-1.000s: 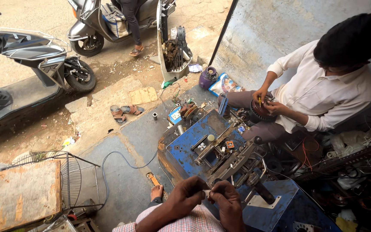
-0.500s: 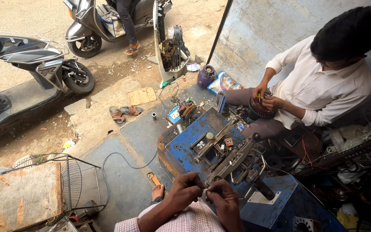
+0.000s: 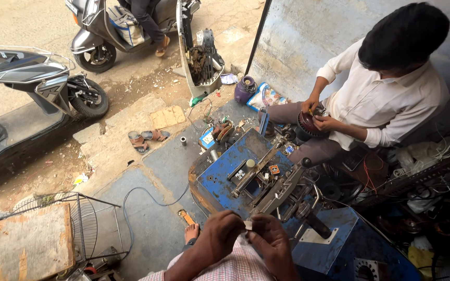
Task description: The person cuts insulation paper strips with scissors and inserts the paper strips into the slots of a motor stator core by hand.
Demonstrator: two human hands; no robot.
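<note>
Both hands pinch small pale strip (image 3: 248, 225): left hand (image 3: 224, 235), right hand (image 3: 272, 240), fingers closed. I judge fitting pending; steady grip needed over blue machine (image 3: 220, 179).

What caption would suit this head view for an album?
Both hands, left and right, pinch a small pale piece above a blue machine; a seated co-worker handles a motor part.

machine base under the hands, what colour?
Blue, worn and scuffed: the machine base, just beyond both hands. Head view.
</note>
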